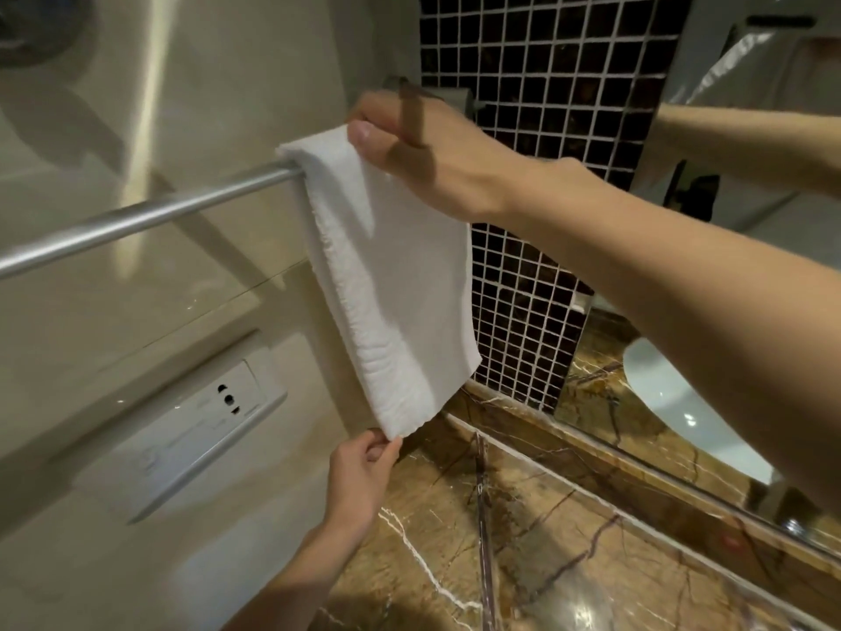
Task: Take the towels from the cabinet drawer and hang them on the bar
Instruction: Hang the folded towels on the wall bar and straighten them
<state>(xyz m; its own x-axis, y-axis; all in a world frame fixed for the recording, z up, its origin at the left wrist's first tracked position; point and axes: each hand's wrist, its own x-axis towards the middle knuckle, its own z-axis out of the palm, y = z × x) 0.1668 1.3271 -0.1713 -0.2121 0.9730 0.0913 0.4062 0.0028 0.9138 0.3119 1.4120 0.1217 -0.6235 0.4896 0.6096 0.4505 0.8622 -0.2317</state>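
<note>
A white folded towel [391, 284] hangs over the right end of a silver bar [150, 216] on the beige wall. My right hand [423, 152] rests on the towel's top at the bar, thumb on the front layer and fingers hidden behind it. My left hand [364, 475] pinches the towel's lower corner from below. The cabinet drawer is out of view.
A white wall socket plate [200, 430] sits below the bar. Dark mosaic tiles [537, 84] cover the corner wall. A brown marble counter [523, 539] lies under the towel, and a mirror [728, 348] to the right reflects a white basin.
</note>
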